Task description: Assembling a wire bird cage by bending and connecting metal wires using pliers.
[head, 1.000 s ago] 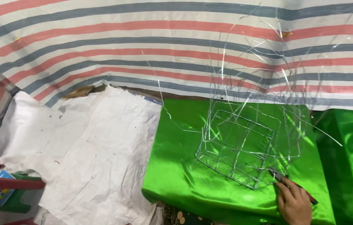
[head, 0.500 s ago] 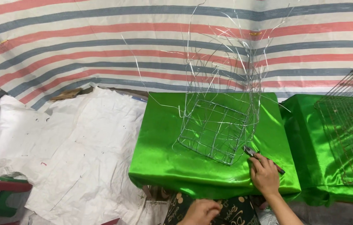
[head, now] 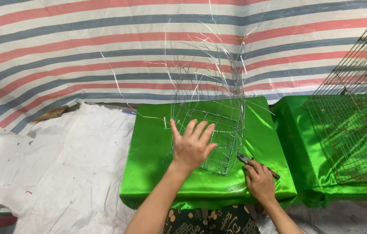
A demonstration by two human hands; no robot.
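Wire frame, half-built cage w/ loose wire ends sticking up everywhere, sits on the green satin-covered block right in front of us, roughly centre of the cloth. Our left hand is spread flat, fingers apart, laid against the near left side of the frame; looks to us like it's there to steady the thing so it doesn't slide on that slick fabric. Not gripping any wire afaict, just pressing or hovering, hard to tell which.

Right hand is closed around the pliers, resting on the cloth just beside the frame's near right corner, tips pointing toward it. So the frame is basically between both hands, left on it, right next to it.

Further out: a second green-covered block to the right w/ a finished wire mesh cage on it. Behind is a striped tarp, red/blue/white, and crumpled white sheeting on the floor to the left. Patterned trousers at bottom.
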